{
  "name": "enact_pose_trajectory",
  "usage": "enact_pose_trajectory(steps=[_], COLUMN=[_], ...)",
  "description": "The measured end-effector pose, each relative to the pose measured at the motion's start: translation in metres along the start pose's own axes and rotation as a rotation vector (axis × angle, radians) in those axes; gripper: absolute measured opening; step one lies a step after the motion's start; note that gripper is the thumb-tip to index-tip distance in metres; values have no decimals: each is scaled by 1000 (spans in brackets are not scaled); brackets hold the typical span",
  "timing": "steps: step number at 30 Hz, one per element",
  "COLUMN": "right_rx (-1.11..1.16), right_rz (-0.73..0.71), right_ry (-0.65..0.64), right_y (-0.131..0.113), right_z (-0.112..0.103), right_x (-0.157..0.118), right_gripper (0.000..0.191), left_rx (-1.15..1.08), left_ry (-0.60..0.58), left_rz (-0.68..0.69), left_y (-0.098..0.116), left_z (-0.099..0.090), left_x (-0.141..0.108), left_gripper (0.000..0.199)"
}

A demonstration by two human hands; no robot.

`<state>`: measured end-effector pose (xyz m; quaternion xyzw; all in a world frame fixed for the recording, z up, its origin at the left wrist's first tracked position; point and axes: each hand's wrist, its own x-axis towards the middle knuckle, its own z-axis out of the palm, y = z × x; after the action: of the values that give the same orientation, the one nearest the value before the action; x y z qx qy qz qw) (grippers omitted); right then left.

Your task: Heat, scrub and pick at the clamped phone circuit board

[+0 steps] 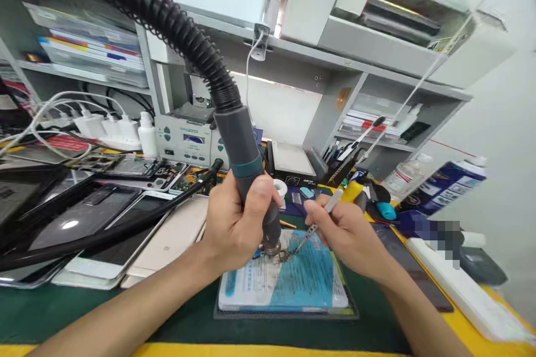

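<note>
My left hand (230, 223) is wrapped round the dark grey handle of a hot air gun (240, 139), which points down with its metal nozzle low over a scorched patch. A spring-wrapped black hose (167, 22) rises from it to the upper left. In my right hand (345, 228) a pair of metal tweezers (310, 231) is pinched, its tips angled down and left beside the nozzle. Under both lies a stained blue and white booklet (312, 284) on a dark tray. Whatever small part sits at the nozzle is partly hidden and too small to name.
Several phones (167, 240) and phone parts lie at left, crossed by a black cable. Behind them stands a rework station (184, 136) beside a white bottle (147, 135). At right are a blue spray can (448, 187), a pen holder (339, 170) and a long white box (464, 284).
</note>
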<state>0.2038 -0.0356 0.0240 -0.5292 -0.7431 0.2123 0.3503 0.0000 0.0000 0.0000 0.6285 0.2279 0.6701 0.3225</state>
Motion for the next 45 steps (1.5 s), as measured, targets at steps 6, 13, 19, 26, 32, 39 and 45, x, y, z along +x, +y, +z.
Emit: enact_pose_trajectory(steps=[6, 13, 19, 26, 32, 39, 45], right_rx=[-74, 145, -100, -247, -214, -135, 172], right_rz=[29, 172, 161, 201, 190, 171, 211], right_ry=[-140, -71, -441, -546, -590, -460, -14], right_y=[-3, 2, 0, -6, -1, 1, 2], right_z=[-6, -17, -24, -16, -18, -17, -12], right_x=[-3, 1, 1, 0, 1, 1, 2], right_gripper=[51, 58, 26, 9, 12, 27, 60], left_rx=[29, 36, 29, 40, 64, 60, 25], left_ry=[-8, 45, 53, 25, 30, 27, 21], left_rz=[36, 19, 6, -2, -2, -7, -9], left_y=[0, -5, -7, -9, -7, -6, -6], left_z=[1, 1, 0, -1, 0, 0, 1], left_x=[2, 2, 3, 3, 3, 3, 2], left_gripper=[39, 35, 35, 32, 34, 34, 34])
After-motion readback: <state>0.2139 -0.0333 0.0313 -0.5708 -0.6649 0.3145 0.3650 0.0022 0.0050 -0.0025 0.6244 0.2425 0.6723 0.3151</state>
